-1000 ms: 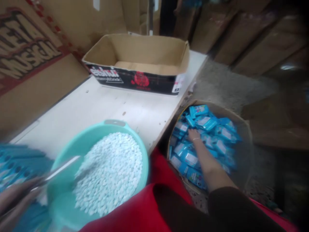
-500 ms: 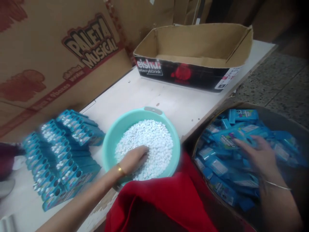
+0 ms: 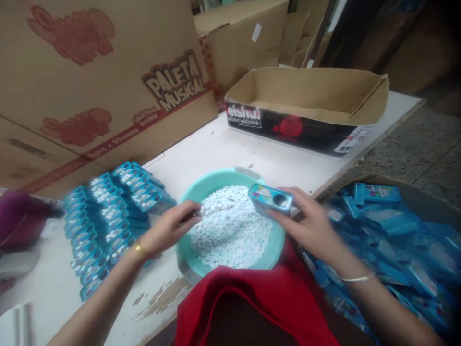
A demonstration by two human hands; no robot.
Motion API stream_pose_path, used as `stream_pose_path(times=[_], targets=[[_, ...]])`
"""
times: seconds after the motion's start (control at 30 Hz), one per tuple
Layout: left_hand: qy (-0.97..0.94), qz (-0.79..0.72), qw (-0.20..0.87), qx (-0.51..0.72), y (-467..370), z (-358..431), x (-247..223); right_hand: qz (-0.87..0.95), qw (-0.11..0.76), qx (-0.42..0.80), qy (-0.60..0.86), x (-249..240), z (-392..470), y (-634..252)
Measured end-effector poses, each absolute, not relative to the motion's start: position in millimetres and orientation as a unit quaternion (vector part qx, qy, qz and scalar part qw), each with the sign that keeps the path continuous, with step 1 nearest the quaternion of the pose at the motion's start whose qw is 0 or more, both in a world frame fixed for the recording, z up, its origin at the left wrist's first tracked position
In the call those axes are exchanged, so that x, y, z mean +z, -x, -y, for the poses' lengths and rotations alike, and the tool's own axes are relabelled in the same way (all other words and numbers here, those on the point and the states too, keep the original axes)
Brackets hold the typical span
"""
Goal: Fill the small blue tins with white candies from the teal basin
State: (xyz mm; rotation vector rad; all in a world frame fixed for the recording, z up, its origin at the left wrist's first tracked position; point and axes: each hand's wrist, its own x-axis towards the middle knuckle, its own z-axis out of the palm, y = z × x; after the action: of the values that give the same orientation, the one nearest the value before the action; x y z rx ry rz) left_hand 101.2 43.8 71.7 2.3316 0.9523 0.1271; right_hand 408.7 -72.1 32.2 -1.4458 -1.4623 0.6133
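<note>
My right hand [image 3: 306,221] grips a small blue box [image 3: 271,199] with a dark round hole in its top face, held above the right side of a turquoise basin [image 3: 277,245]. Small white pellets [image 3: 230,245] fill much of the basin. At the basin's left rim my left hand [image 3: 176,226] is closed, thumb and fingers pinched together. Whatever lies between those fingers blurs into the white pellets, and I cannot make it out. Left of the basin, rows of similar blue boxes [image 3: 118,216] stand on the table, many with white pellets at their tops.
On my right a large container holds a heap of blue boxes [image 3: 389,240]. A black open carton [image 3: 306,129] stands at the back of the white table [image 3: 194,149]. Behind the rows rises a big cardboard box [image 3: 126,62]. Something purple [image 3: 21,216] is at the left edge.
My right hand has come from the heap to over the basin, bringing a blue box. My left hand has lifted out of the pellets towards the left rim. The view has shifted.
</note>
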Motion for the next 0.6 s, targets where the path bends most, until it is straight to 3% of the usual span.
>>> stream_pose_path(times=[0.23, 0.47, 0.6], targets=[[-0.926, -0.298, 0.231, 0.007, -103, -42, 120, 0.752, 0.359, 0.157, 0.53, 9, 50, -367], [-0.954, -0.281, 0.059, -0.086, -132, -30, 144, 0.768, 0.348, 0.129, 0.523, 9, 49, -356], [-0.953, -0.27, 0.014, -0.14, -154, -14, 170, 0.765, 0.354, 0.123, 0.524, 9, 49, -356]])
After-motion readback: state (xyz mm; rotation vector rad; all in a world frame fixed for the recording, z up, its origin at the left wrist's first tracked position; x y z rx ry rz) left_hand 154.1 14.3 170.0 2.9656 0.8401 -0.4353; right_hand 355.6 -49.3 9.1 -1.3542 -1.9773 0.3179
